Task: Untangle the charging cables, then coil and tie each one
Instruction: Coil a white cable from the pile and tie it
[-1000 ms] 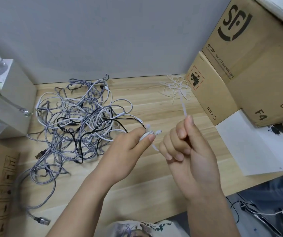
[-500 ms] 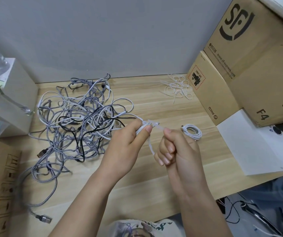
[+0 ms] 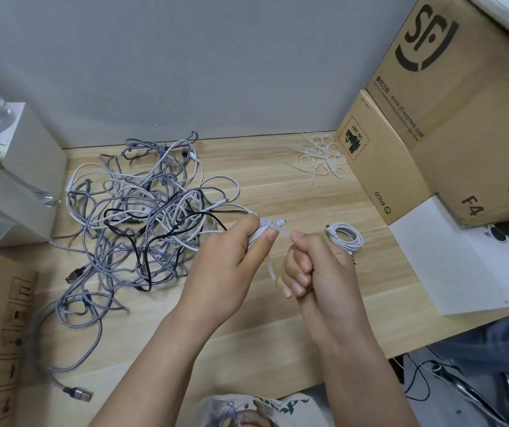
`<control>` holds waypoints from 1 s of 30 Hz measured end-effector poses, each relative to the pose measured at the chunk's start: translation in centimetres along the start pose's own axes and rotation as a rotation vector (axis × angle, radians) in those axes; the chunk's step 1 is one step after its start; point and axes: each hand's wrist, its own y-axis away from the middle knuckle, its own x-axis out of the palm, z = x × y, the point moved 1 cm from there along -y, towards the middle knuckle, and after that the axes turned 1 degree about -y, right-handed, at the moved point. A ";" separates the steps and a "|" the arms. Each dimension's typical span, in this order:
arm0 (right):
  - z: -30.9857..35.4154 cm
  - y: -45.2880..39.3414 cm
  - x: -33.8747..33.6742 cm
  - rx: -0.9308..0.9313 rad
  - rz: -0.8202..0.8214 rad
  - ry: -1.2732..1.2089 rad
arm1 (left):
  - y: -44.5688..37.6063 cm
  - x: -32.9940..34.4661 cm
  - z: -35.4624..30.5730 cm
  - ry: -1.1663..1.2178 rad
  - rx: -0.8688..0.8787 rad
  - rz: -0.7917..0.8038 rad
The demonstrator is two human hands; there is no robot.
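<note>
- Hands: both are raised over the wooden counter (image 3: 277, 186), near its middle.
- Left hand (image 3: 231, 266): grip closed around a bunched white cable (image 3: 257, 234); thumb and forefinger pinch the bundle at the top.
- White cable: one strand runs from the left hand back toward the tangle on the left.
- Zip tie (image 3: 273, 224): white, wrapped on the bundle just above the left thumb. Its tail runs to the right hand and a loop of it hangs down between the two hands.
- Right hand (image 3: 317, 266): grip closed in a fist, pinching the tail of the zip tie between thumb and forefinger, just beside the left hand.
- Tangle of cables (image 3: 142, 223): grey braided, white and black leads lie knotted together on the left half of the counter; one grey lead trails to the near edge and ends in a metal plug (image 3: 77, 392).
- Coiled white cable (image 3: 345, 237): lies flat on the counter, just behind the right hand.
- Spare zip ties (image 3: 319, 157): loose heap at the far edge, beside the cardboard boxes (image 3: 450, 124).
- White sheet (image 3: 450, 266): lies on the right, below the boxes.
</note>
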 end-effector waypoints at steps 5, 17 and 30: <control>-0.1 -0.2 0.0 0.014 0.001 -0.014 | 0.0 0.0 0.1 -0.041 0.019 0.020; -0.7 -1.0 -0.7 0.076 0.059 0.072 | -0.1 -0.8 0.3 -0.226 0.190 0.160; -0.7 -2.1 -1.9 -0.121 0.152 0.441 | -0.6 -1.8 0.9 -0.173 0.214 0.412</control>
